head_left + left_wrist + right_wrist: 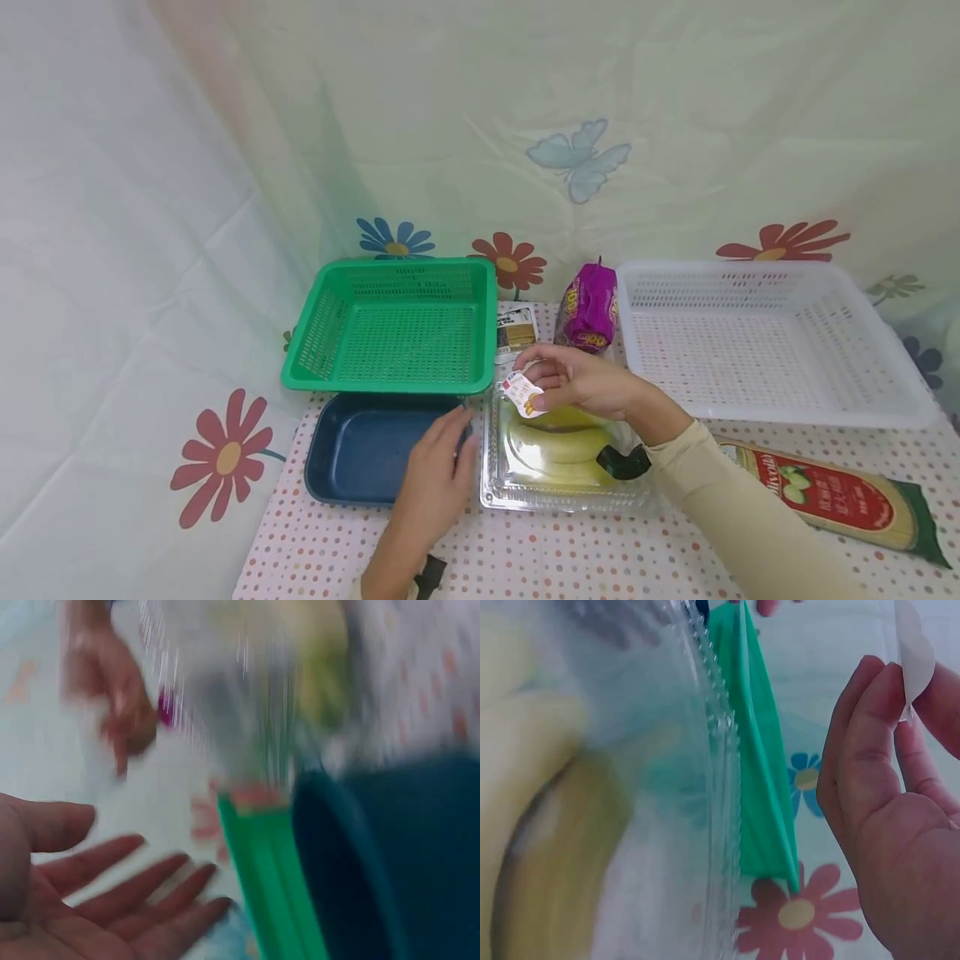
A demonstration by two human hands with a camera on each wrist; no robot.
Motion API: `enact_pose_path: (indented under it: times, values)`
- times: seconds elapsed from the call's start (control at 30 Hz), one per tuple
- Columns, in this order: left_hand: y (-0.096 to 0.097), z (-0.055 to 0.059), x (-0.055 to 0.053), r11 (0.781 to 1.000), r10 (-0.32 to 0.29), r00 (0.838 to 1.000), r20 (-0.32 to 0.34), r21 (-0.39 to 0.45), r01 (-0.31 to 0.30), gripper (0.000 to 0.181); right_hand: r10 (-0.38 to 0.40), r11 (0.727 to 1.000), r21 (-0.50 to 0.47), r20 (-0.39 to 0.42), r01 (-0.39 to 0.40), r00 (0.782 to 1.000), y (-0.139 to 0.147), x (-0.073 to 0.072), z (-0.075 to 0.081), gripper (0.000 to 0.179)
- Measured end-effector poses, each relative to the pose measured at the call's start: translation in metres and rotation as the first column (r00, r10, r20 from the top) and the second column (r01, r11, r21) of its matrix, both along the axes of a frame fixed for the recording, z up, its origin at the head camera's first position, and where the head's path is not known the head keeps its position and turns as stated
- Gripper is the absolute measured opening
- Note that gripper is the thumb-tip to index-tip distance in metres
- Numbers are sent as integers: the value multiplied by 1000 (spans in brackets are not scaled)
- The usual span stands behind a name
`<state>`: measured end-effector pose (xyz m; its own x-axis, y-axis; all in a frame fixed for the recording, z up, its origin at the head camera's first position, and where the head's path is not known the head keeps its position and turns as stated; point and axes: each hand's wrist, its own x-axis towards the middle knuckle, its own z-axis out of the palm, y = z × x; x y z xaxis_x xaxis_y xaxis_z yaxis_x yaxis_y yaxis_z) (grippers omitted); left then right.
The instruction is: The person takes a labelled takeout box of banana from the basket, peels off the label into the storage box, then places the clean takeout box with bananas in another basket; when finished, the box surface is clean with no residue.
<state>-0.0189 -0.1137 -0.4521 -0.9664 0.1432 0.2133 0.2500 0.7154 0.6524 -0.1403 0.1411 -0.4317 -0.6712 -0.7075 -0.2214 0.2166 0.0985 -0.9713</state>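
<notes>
My right hand [588, 385] pinches a small white label [521, 397] between thumb and fingers, over a clear plastic box [491, 492]. The label carries a red corner and an orange-yellow picture; from the right wrist it shows nearly edge-on as a thin white sheet [916, 656]. Yellow bananas [558, 450] lie inside the box under its transparent lid. To the left of the box, my left hand [437, 473] is beside the right end of a dark blue tray [367, 454]. In the left wrist view, its fingers [142, 889] are spread with nothing in them.
A green basket [296, 367] stands behind the blue tray, and a white basket [787, 408] at the back right. Between them are a purple package [588, 308] and a small flat packet [516, 332]. A red-labelled pasta pack [832, 496] lies at the right, near my right sleeve.
</notes>
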Motion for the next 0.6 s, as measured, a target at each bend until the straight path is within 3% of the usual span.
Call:
enact_pose_path:
  times: [0.07,0.13,0.23,0.33,0.43,0.53,0.6]
  values:
    - [-26,5,-4,999,46,995,-85,21,-45,36,1,1000,1,-19,-1,1000,-11,0,2,50]
    - [-57,6,-8,993,117,980,-162,29,-114,31,7,1000,-1,-40,-7,999,-23,0,3,51]
    - [-106,4,-13,970,235,955,-184,104,-218,27,21,1000,-9,-44,-22,999,-42,-1,6,50]
    - [-148,-3,-14,920,358,930,-78,197,-338,28,29,1000,-11,-22,-29,999,-59,-1,9,48]
    - [-179,-19,-15,863,419,905,70,280,-421,32,38,999,6,4,-38,999,-76,-2,12,47]
    - [-199,-44,-17,825,398,888,229,334,-456,40,52,998,31,13,-52,999,-92,-2,10,48]
    - [-207,-60,-19,795,336,881,332,401,-455,45,75,996,53,-6,-74,997,-104,-3,8,48]
